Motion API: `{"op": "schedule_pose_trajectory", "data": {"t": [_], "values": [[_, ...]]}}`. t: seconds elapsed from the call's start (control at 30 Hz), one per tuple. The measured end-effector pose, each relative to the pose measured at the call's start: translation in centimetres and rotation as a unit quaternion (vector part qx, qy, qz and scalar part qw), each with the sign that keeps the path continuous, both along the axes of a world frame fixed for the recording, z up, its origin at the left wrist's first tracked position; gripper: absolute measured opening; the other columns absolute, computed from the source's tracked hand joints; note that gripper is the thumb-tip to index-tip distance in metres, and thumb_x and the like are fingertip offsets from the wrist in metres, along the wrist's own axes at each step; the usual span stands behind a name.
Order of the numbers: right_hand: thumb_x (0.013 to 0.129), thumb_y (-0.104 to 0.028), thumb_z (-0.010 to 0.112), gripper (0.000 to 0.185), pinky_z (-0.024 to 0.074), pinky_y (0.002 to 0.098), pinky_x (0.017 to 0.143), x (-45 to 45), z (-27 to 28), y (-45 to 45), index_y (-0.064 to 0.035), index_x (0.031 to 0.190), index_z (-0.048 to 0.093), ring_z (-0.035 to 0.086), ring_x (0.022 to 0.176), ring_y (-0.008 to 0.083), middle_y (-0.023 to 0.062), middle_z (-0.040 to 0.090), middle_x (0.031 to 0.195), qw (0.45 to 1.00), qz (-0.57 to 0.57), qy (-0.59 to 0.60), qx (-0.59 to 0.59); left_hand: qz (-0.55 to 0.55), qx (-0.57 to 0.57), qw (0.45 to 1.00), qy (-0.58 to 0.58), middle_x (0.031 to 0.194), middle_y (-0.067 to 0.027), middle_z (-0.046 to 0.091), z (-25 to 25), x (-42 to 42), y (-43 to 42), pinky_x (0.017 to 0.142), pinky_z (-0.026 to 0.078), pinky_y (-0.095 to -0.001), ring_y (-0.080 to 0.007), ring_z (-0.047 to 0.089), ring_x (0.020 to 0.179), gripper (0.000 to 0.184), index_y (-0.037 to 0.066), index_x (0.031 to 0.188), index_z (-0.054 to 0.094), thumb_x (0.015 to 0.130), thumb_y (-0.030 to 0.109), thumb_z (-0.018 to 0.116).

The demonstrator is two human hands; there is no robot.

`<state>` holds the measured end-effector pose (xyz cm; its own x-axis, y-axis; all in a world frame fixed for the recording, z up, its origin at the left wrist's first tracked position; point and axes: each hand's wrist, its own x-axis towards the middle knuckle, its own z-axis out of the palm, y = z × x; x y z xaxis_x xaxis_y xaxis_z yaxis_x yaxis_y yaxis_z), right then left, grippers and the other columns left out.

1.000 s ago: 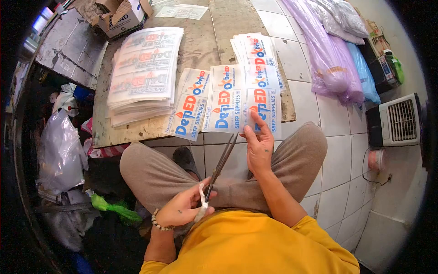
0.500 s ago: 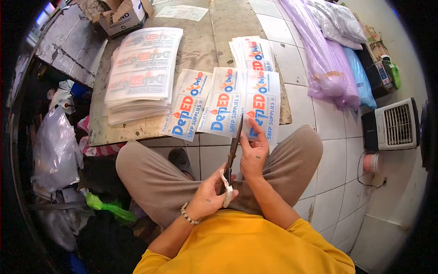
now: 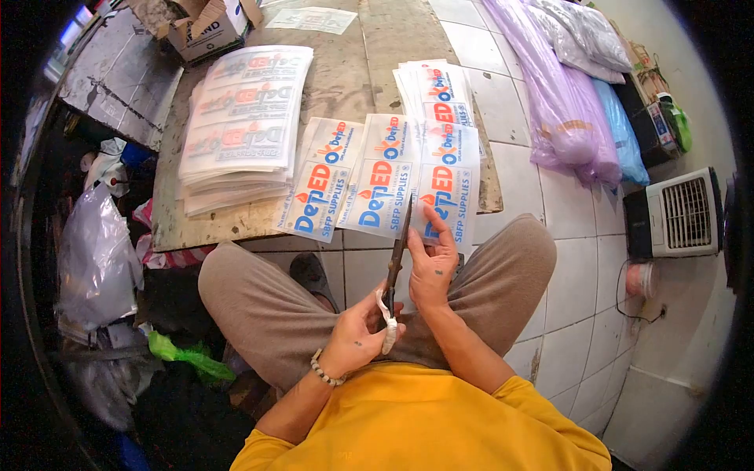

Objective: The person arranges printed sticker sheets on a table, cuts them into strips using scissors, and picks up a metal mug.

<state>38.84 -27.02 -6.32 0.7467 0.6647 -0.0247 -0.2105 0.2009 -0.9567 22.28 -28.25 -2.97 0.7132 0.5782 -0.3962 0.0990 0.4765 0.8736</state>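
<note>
Tall sheet stack [image 3: 243,118] at L of wooden table [image 3: 338,74]; bare wood btwn it & R pile [image 3: 444,82]. Three DepED sheets [image 3: 377,180] overhang near edge, btwn knees. L hand [image 3: 357,334] wrapped round scissors [image 3: 399,255], blades abt closed. R hand [image 3: 436,263] part-curled, fingertips on R sheet's near end; can't tell if pinched. Open floor tiles [image 3: 518,188], then purple rolls [image 3: 577,133], air cooler [image 3: 683,212].

Tbl [image 3: 342,82] w/ stacked printed sheets [image 3: 242,114]
</note>
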Motion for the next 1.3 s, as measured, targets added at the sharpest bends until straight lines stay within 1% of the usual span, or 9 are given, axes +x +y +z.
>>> {"op": "schedule_pose_trajectory", "data": {"t": [0.27, 0.37, 0.57, 0.67, 0.77, 0.87, 0.97, 1.17, 1.3], "values": [[0.091, 0.003, 0.064, 0.044, 0.0516, 0.0246, 0.082, 0.0, -0.5, 0.0, -0.0022, 0.134, 0.055, 0.062, 0.098, 0.0112, 0.0075, 0.062, 0.122, 1.000, -0.010, 0.007, -0.010, 0.014, -0.016, 1.000, 0.005, 0.114, -0.0123, 0.066, 0.2, 0.0, -0.1, 0.091, 0.053, -0.0303, -0.0163, 0.064, 0.104, 0.080, 0.000, 0.151, 0.034, 0.083, -0.001, 0.076], [0.092, 0.002, 0.064, 0.044, 0.0517, 0.0246, 0.081, 0.0, -0.2, -0.2, -0.0018, 0.134, 0.055, 0.062, 0.098, 0.0112, 0.0075, 0.062, 0.122, 1.000, -0.006, 0.001, -0.024, 0.024, -0.014, 1.000, 0.004, 0.114, -0.0053, 0.064, 0.8, 0.1, -0.2, 0.087, 0.052, -0.0250, -0.0099, 0.062, 0.099, 0.073, -0.003, 0.148, 0.037, 0.085, -0.001, 0.073], [0.092, 0.002, 0.064, 0.044, 0.0520, 0.0247, 0.081, 0.0, -0.7, -0.2, -0.0015, 0.135, 0.054, 0.062, 0.099, 0.0113, 0.0084, 0.061, 0.124, 1.000, -0.006, 0.004, -0.030, 0.031, -0.040, 0.999, 0.014, 0.112, -0.0083, 0.067, 1.5, 0.1, -0.2, 0.084, 0.053, -0.0252, -0.0109, 0.064, 0.097, 0.072, -0.003, 0.148, 0.038, 0.085, -0.001, 0.074], [0.091, 0.002, 0.064, 0.045, 0.0523, 0.0247, 0.081, -0.1, -0.2, -0.5, -0.0017, 0.135, 0.054, 0.062, 0.100, 0.0116, 0.0090, 0.060, 0.126, 0.999, 0.012, 0.010, -0.049, 0.026, -0.057, 0.998, 0.022, 0.116, -0.0153, 0.067, 1.3, 0.2, 0.1, 0.089, 0.054, -0.0295, -0.0172, 0.065, 0.106, 0.077, -0.002, 0.149, 0.035, 0.083, -0.001, 0.075], [0.091, 0.004, 0.064, 0.045, 0.0527, 0.0245, 0.081, -0.8, -0.5, -1.0, -0.0019, 0.135, 0.054, 0.062, 0.100, 0.0116, 0.0089, 0.061, 0.126, 0.999, 0.015, -0.017, -0.047, 0.031, -0.028, 0.999, -0.005, 0.116, -0.0155, 0.067, 0.4, 0.4, 0.4, 0.088, 0.054, -0.0292, -0.0170, 0.065, 0.106, 0.077, -0.003, 0.149, 0.033, 0.084, -0.001, 0.075], [0.091, 0.005, 0.063, 0.046, 0.0531, 0.0246, 0.081, -1.0, -0.7, -1.0, -0.0021, 0.135, 0.054, 0.063, 0.099, 0.0117, 0.0089, 0.061, 0.126, 0.999, 0.010, -0.031, -0.040, 0.048, -0.042, 0.998, -0.027, 0.112, -0.0090, 0.065, 0.2, 0.7, 0.6, 0.085, 0.053, -0.0260, -0.0124, 0.063, 0.101, 0.075, -0.007, 0.147, 0.034, 0.085, 0.002, 0.076], [0.091, 0.005, 0.063, 0.046, 0.0534, 0.0250, 0.081, -0.9, -0.4, -1.2, -0.0023, 0.135, 0.055, 0.063, 0.099, 0.0122, 0.0096, 0.061, 0.127, 0.999, 0.018, -0.021, -0.043, 0.032, -0.039, 0.999, -0.015, 0.117, -0.0143, 0.067, -0.4, 0.5, 0.8, 0.090, 0.054, -0.0296, -0.0162, 0.065, 0.105, 0.078, -0.004, 0.149, 0.033, 0.084, 0.000, 0.075], [0.091, 0.004, 0.063, 0.045, 0.0536, 0.0246, 0.080, -0.7, -0.9, -1.4, -0.0019, 0.135, 0.054, 0.063, 0.100, 0.0125, 0.0106, 0.059, 0.130, 0.999, 0.019, -0.006, -0.042, 0.025, -0.044, 0.999, -0.007, 0.116, -0.0154, 0.067, -0.1, 0.7, 0.9, 0.089, 0.054, -0.0299, -0.0172, 0.065, 0.105, 0.079, -0.003, 0.150, 0.032, 0.084, 0.000, 0.075], [0.091, 0.003, 0.064, 0.045, 0.0537, 0.0245, 0.080, -0.4, -1.5, -1.5, -0.0017, 0.135, 0.054, 0.063, 0.100, 0.0125, 0.0102, 0.059, 0.130, 0.999, 0.013, -0.007, -0.040, 0.025, -0.037, 0.999, -0.004, 0.116, -0.0175, 0.066, 0.2, 0.9, 1.0, 0.086, 0.056, -0.0303, -0.0188, 0.066, 0.103, 0.079, -0.003, 0.150, 0.032, 0.084, 0.000, 0.075]]}}
